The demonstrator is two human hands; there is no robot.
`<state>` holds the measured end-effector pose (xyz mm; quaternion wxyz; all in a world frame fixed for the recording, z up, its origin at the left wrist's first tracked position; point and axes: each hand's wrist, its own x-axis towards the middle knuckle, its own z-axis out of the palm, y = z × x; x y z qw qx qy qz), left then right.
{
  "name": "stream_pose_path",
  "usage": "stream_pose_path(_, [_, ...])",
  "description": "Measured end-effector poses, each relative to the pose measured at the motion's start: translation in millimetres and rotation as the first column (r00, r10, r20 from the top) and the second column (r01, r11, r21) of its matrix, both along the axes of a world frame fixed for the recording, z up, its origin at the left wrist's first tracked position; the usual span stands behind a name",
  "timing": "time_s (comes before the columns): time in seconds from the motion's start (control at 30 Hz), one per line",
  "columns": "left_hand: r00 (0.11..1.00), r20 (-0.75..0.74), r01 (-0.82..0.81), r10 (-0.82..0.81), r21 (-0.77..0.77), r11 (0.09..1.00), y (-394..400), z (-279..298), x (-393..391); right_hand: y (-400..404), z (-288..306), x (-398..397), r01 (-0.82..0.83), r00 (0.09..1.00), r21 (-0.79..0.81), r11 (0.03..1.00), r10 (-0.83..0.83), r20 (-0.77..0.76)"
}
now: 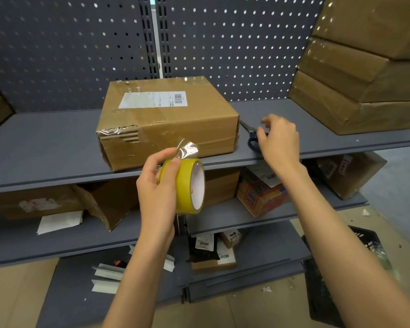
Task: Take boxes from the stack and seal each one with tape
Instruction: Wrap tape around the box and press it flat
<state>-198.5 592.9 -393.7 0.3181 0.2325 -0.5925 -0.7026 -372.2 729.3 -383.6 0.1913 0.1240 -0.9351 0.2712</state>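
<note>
Our left hand (pixel 158 183) grips the tape roll (pixel 184 185), fingers curled round its yellow rim and the thumb pressing the loose clear end (pixel 187 149) that curls up off the top — the roll sits just in front of the box (pixel 166 121) and below its front edge. Our right hand (pixel 279 138) holds nothing; its fingers are loosely bent and spread above the dark handles of the scissors (pixel 252 138), and we cannot tell whether they touch. The scissors lie on the shelf (pixel 57 147) just to the right of the box, blades pointing back toward its right side. The box itself rests flat on that shelf, a white label on its lid, and clear tape crumpled over its torn front-left corner. Well to the right of the box, a stack of boxes (pixel 362 74) stands on the same shelf.
</note>
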Motion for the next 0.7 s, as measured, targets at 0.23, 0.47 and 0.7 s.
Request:
stream_pose_path(0.23, [1.000,-0.015,0.013,-0.013,0.008,1.000,-5,3,2,-34,46,57,-0.668,0.739,-0.323,0.671,0.650,-0.178])
stream_pose_path(0.47, [1.000,-0.014,0.001,-0.001,-0.037,0.999,-15,2,16,-63,30,61,-0.796,0.567,-0.202,0.571,0.819,0.085])
stream_pose_path(0.7, [1.000,-0.027,0.002,-0.003,-0.062,0.998,-28,-2,33,-87,19,71,-0.799,0.471,-0.385,0.462,0.879,0.078])
